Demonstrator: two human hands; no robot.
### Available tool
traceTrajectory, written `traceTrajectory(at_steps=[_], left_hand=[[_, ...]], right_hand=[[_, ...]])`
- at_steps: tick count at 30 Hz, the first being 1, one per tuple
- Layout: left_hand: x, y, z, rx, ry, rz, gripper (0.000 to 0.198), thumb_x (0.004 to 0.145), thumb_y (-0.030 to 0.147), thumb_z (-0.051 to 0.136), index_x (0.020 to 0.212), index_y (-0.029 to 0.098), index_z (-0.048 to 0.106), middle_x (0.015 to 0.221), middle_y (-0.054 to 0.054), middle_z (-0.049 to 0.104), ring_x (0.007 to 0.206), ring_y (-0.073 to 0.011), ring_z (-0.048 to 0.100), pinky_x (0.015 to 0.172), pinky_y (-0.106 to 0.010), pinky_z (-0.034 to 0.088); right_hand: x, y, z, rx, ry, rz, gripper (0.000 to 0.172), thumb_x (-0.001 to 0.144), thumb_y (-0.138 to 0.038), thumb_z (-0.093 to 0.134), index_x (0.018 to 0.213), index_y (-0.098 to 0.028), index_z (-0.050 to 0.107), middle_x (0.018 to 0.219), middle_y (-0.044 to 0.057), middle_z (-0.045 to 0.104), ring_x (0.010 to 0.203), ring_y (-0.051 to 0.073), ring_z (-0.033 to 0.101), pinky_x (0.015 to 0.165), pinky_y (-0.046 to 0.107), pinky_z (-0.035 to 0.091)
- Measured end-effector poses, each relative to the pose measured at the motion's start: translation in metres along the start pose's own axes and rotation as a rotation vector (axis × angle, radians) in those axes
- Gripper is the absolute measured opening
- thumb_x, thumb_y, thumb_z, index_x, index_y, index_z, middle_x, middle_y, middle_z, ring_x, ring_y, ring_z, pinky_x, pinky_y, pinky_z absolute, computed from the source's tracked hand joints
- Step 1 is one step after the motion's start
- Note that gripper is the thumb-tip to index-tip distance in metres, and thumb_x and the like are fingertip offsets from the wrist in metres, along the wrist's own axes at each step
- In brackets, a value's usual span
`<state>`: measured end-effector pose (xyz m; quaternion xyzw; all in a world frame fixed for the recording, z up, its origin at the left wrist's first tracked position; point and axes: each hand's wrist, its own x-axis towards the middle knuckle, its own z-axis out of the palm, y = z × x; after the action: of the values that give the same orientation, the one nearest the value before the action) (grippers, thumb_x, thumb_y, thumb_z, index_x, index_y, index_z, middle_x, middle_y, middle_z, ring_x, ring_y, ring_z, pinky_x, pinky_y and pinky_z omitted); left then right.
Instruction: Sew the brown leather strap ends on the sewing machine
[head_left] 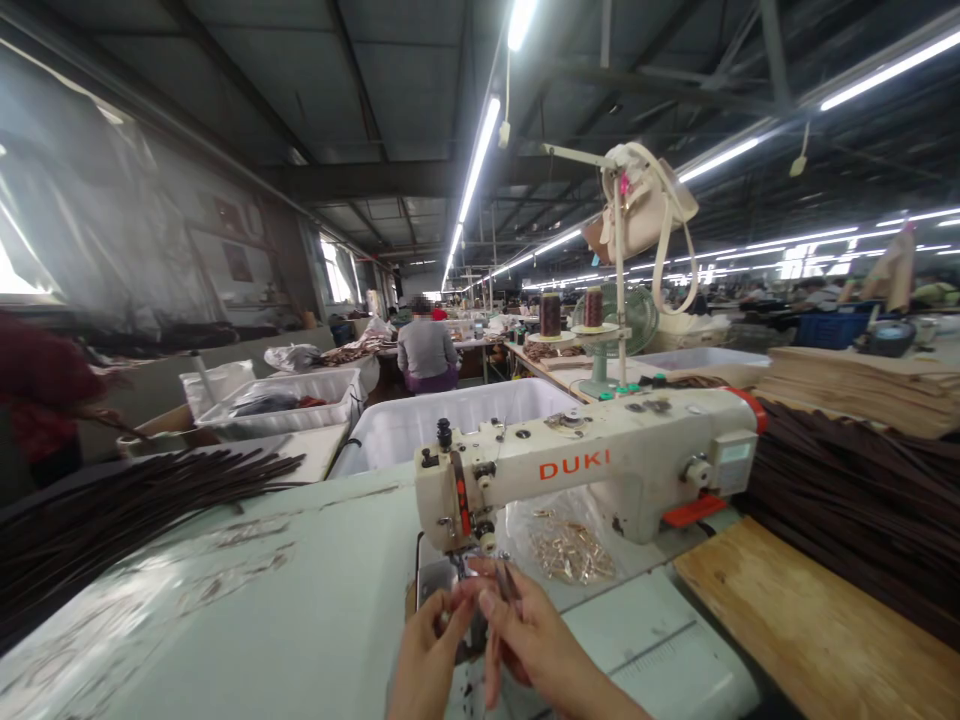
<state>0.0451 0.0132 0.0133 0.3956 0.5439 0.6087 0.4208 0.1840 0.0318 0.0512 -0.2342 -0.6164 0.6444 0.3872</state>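
Small metal piece (pixel 448 618), shiny, pinched in left hand (pixel 429 655) grip at near centre, just under needle end of sewing machine (pixel 592 468). Right hand (pixel 529 640) grip closed on thin metal tweezers (pixel 508 582), tips beside piece. Machine cream, boxy, red lettering, on pale green desk (pixel 247 620). Clear bag of gold clips (pixel 570 550) behind hands. Dark leather straps (pixel 112 510) piled left; more straps right (pixel 855 500) beside bare wooden board (pixel 810 620). White plastic tub (pixel 457 415) beyond.

straps (pixel 112 510) left of sewing machine (pixel 585 465), board (pixel 810 620) right (bin (pixel 457 415) behind).
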Motion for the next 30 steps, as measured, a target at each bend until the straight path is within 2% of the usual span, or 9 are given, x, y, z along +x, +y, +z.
traceTrajectory(at_steps=[3, 8, 11, 12, 14, 17, 21, 26, 30], left_hand=[[-0.013, 0.016, -0.002, 0.030, -0.047, 0.115, 0.047, 0.064, 0.061, 0.079, 0.065, 0.017, 0.064, 0.068, -0.002, 0.056, 0.068, -0.0165, 0.054, 0.063, -0.022, 0.045], [-0.037, 0.040, 0.000, 0.013, -0.066, 0.197, 0.040, 0.078, 0.057, 0.070, 0.097, 0.022, 0.071, 0.101, -0.008, 0.065, 0.095, -0.0265, 0.062, 0.086, -0.030, 0.049], [-0.044, 0.040, -0.001, 0.344, 0.048, 0.597, 0.019, 0.084, 0.039, 0.070, 0.097, 0.028, 0.074, 0.105, -0.008, 0.065, 0.101, -0.0269, 0.059, 0.097, -0.030, 0.041], [-0.043, 0.039, -0.002, 0.458, 0.005, 0.748, 0.018, 0.086, 0.032, 0.067, 0.103, 0.031, 0.074, 0.111, -0.007, 0.065, 0.108, -0.0269, 0.057, 0.102, -0.029, 0.037], [-0.040, 0.034, -0.005, 0.608, -0.258, 0.902, 0.031, 0.089, 0.020, 0.062, 0.115, 0.036, 0.068, 0.119, -0.005, 0.064, 0.119, -0.0259, 0.053, 0.104, -0.027, 0.033], [-0.034, 0.032, -0.009, 0.624, -0.535, 0.806, 0.030, 0.088, 0.016, 0.064, 0.112, 0.034, 0.070, 0.108, -0.006, 0.069, 0.109, -0.0253, 0.061, 0.089, -0.022, 0.043], [-0.035, 0.038, -0.012, 0.637, -0.507, 0.771, 0.019, 0.091, 0.023, 0.058, 0.102, 0.029, 0.073, 0.087, -0.008, 0.068, 0.077, -0.0220, 0.060, 0.070, -0.023, 0.043], [-0.043, 0.046, -0.011, 0.710, -0.558, 0.753, 0.019, 0.095, 0.023, 0.050, 0.097, 0.027, 0.069, 0.086, -0.005, 0.064, 0.079, -0.0200, 0.058, 0.074, -0.022, 0.042], [-0.039, 0.051, -0.012, 0.727, -0.446, 0.563, 0.015, 0.093, 0.032, 0.053, 0.086, 0.026, 0.065, 0.079, -0.002, 0.062, 0.067, -0.0164, 0.057, 0.065, -0.021, 0.041]], right_hand=[[-0.007, 0.007, -0.002, -0.195, 0.048, -0.073, 0.047, 0.089, -0.067, 0.042, 0.096, -0.020, 0.047, 0.056, -0.007, 0.039, 0.039, 0.007, 0.035, 0.040, 0.018, 0.024], [-0.048, 0.005, -0.020, -0.783, 0.010, -0.087, 0.030, 0.094, -0.046, 0.037, 0.078, -0.022, 0.041, 0.062, -0.003, 0.042, 0.055, 0.012, 0.039, 0.053, 0.024, 0.028], [-0.064, -0.007, -0.027, -0.893, 0.035, 0.032, 0.030, 0.095, -0.045, 0.034, 0.077, -0.022, 0.039, 0.062, -0.003, 0.046, 0.056, 0.014, 0.045, 0.055, 0.024, 0.030], [-0.068, -0.011, -0.028, -0.934, 0.046, 0.047, 0.031, 0.096, -0.046, 0.033, 0.077, -0.022, 0.040, 0.064, -0.002, 0.050, 0.059, 0.015, 0.049, 0.057, 0.024, 0.032], [-0.075, -0.017, -0.030, -1.017, 0.055, 0.051, 0.037, 0.099, -0.048, 0.027, 0.077, -0.022, 0.041, 0.070, 0.001, 0.058, 0.064, 0.017, 0.055, 0.060, 0.025, 0.036], [-0.086, -0.019, -0.033, -1.133, 0.091, 0.063, 0.044, 0.102, -0.048, 0.016, 0.080, -0.022, 0.045, 0.074, 0.003, 0.062, 0.066, 0.019, 0.060, 0.060, 0.027, 0.038], [-0.098, -0.016, -0.036, -1.327, 0.134, 0.035, 0.034, 0.103, -0.037, 0.025, 0.084, -0.021, 0.048, 0.078, 0.003, 0.063, 0.066, 0.019, 0.062, 0.057, 0.029, 0.037], [-0.102, -0.013, -0.038, -1.632, 0.095, -0.074, 0.011, 0.094, -0.026, 0.053, 0.084, -0.020, 0.053, 0.076, 0.002, 0.063, 0.068, 0.023, 0.064, 0.051, 0.031, 0.033], [-0.113, -0.018, -0.061, -1.708, 0.088, -0.022, 0.019, 0.094, -0.026, 0.053, 0.076, -0.022, 0.057, 0.067, 0.001, 0.064, 0.059, 0.023, 0.064, 0.050, 0.032, 0.030]])
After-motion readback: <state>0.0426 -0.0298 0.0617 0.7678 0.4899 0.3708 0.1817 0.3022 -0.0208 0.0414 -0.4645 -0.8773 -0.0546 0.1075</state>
